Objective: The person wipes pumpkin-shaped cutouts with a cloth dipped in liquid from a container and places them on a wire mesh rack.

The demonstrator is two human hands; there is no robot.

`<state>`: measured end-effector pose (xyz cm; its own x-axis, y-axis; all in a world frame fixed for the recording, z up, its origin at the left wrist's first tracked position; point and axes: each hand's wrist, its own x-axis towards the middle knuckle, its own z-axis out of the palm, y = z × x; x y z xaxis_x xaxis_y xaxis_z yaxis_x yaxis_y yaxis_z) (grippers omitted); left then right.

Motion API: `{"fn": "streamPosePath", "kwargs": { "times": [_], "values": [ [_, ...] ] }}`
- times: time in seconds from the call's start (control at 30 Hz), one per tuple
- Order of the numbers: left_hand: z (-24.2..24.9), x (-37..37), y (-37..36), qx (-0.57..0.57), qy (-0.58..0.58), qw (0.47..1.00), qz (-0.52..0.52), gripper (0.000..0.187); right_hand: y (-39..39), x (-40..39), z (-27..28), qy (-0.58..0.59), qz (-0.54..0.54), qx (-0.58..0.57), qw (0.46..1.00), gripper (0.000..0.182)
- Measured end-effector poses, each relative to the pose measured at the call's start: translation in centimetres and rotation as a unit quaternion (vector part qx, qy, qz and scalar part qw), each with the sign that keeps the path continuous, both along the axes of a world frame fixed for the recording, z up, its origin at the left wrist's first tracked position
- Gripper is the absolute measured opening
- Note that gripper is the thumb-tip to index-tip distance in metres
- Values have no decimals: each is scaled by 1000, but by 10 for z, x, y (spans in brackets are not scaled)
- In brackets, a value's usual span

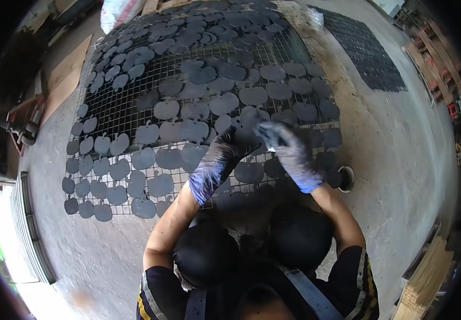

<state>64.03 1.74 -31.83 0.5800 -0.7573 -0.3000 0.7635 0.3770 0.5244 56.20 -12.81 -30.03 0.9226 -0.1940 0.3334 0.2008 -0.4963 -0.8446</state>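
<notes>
My left hand [222, 159], in a purple glove blackened over the fingers, is closed on the edge of a dark, flat pumpkin-shaped plate [245, 127]. My right hand [286, 146], gloved the same way, is at that plate's right side with its fingers curled and blurred by motion. A small whitish bit shows under the right fingers; I cannot tell what it is. Below and around both hands, many similar grey pumpkin-shaped plates [161, 185] lie in rows on a wire mesh [139, 96], overlapping in places toward the far end.
A round, open container [346, 178] stands by the mesh's right edge. Farther right lies a dark panel [361, 50] covered with small shapes. Wooden pallets [433, 64] and stacked wood strips [425, 277] line the right side. A white sack [118, 15] is at the far left.
</notes>
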Motion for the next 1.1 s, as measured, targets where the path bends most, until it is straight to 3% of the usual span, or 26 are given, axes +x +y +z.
{"fn": "streamPosePath", "kwargs": {
  "times": [0.03,0.07,0.1,0.13,0.2,0.23,0.33,0.4,0.43,0.5,0.53,0.57,0.6,0.63,0.7,0.77,0.8,0.83,0.9,0.93,0.97,1.0,1.07,1.1],
  "values": [
    [-2,-2,-4,21,-64,998,-17,42,0,2,-2,-31,45,-17,998,29],
    [-2,-3,-6,43,-129,990,-33,37,4,2,7,-22,40,-142,989,32],
    [1,-7,-6,143,-271,951,-50,34,8,2,16,-14,36,-264,964,34],
    [-1,-7,-6,146,-268,951,-52,34,10,9,7,-80,16,-292,953,33],
    [-9,-6,-6,58,-180,980,-53,33,3,16,3,-105,13,-276,955,33],
    [-13,-6,-4,61,-233,968,-67,33,0,21,1,-115,-27,-314,942,28],
    [-11,-11,2,113,-176,977,-52,34,-20,37,3,-56,-87,-243,965,25],
    [2,-8,5,74,-139,987,-40,36,-28,34,1,-90,-155,-259,949,29],
    [4,-6,6,35,-103,994,-29,38,-22,32,4,-62,-95,-149,982,31],
    [-6,-5,7,15,-92,995,-38,35,-4,25,19,-113,-4,-294,949,31],
    [-8,-6,8,110,-254,958,-69,33,7,19,24,-73,68,-304,948,29],
    [-9,-7,8,200,-406,886,-99,30,12,22,18,-98,69,-329,937,26],
    [-19,-5,8,143,-323,930,-107,31,14,26,8,-123,70,-354,924,24],
    [-28,-4,9,84,-234,962,-113,32,7,30,2,-92,60,-350,930,37],
    [-14,-11,7,51,-210,970,-107,35,-7,43,5,-64,-10,-349,935,34],
    [-11,-10,10,160,-255,951,-65,39,-15,45,6,-58,-88,-298,949,27],
    [-15,-6,14,58,-129,988,-63,44,-19,44,1,-84,-120,-284,948,25],
    [-14,-6,14,58,-128,988,-62,44,-11,39,5,-48,-112,-189,974,22],
    [-8,-9,10,-5,-33,998,-48,46,6,32,16,22,-73,-169,983,23],
    [-3,-10,8,-9,-45,997,-56,45,14,34,5,21,-40,-120,992,25],
    [0,-9,6,-13,-59,996,-62,44,19,28,0,8,-33,-179,983,29],
    [-21,-4,12,-111,21,991,-66,40,20,24,-1,-9,17,-176,984,28],
    [-24,0,19,-230,-3,969,-87,34,21,20,-2,-33,92,-212,972,28],
    [-25,-6,19,-93,103,990,27,27,23,17,-4,-36,141,-203,968,26]
  ]
}}
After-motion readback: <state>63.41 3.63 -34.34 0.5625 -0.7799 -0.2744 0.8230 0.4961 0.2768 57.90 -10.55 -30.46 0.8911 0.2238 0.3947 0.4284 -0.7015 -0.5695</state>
